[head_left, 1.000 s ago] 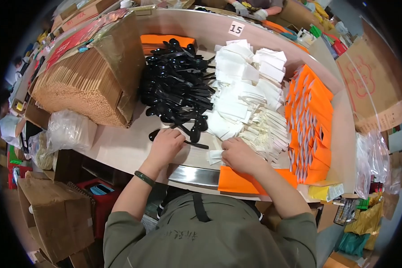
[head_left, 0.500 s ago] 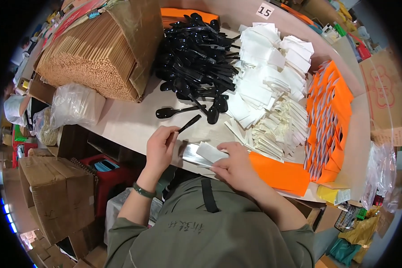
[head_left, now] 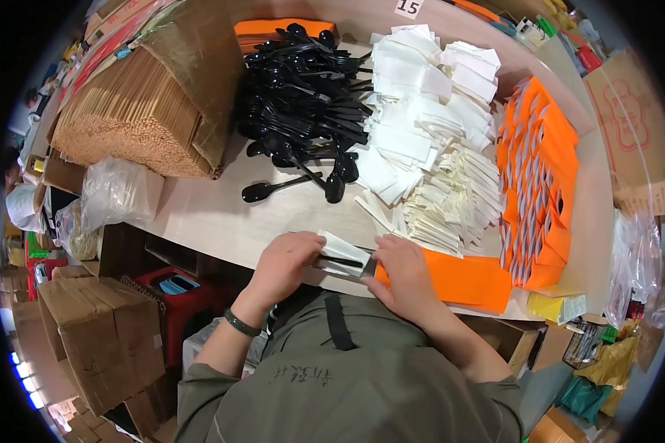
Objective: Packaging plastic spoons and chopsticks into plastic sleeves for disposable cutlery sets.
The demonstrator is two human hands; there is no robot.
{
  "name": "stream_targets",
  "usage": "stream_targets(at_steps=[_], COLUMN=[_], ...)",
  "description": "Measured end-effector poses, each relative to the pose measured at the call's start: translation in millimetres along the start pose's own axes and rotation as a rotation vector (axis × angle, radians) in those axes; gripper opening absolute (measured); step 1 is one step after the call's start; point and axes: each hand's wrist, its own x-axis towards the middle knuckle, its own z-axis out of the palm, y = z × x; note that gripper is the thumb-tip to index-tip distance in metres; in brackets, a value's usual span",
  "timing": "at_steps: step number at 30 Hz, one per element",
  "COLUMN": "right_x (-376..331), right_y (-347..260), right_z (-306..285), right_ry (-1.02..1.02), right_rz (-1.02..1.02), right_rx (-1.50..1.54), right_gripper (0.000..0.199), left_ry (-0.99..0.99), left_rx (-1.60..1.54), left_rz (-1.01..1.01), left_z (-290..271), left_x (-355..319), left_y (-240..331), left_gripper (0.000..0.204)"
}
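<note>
At the front edge of the table [head_left: 199, 218], a worker's left hand [head_left: 284, 264] pinches the left end of a white napkin [head_left: 338, 246], a black utensil [head_left: 341, 261] lying along it. The right hand [head_left: 404, 273] spans the left end of an orange sleeve [head_left: 469, 282]; whether it grips cannot be told. Napkin and utensil are paired, mostly outside the sleeve. Plenty appears left: piled black cutlery [head_left: 307, 96] toward the back edge, loose napkins [head_left: 406, 136] beside it, stacked sleeves [head_left: 543, 177] along the right edge.
</note>
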Motion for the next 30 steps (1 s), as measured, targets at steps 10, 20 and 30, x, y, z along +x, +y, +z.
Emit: stream_targets(at_steps=[10, 20, 30], right_x=[-4.7, -4.8, 4.3], right_y=[3.1, 4.9, 7.8], right_z=[0.2, 12.2, 13.6], right_ry=[-0.096, -0.196, -0.167], right_rz=[-0.052, -0.267, -0.302], right_rx=[-0.041, -0.008, -0.176], right_gripper=[0.069, 0.051, 0.042], left_ry=[-0.15, 0.043, 0.03], left_rx=[0.21, 0.223, 0.105], left_rz=[-0.032, 0.067, -0.006], left_z=[-5.5, 29.3, 13.7], left_x=[-5.4, -24.4, 26.2], left_y=[27.1, 25.3, 13.6], left_gripper=[0.019, 0.016, 0.021])
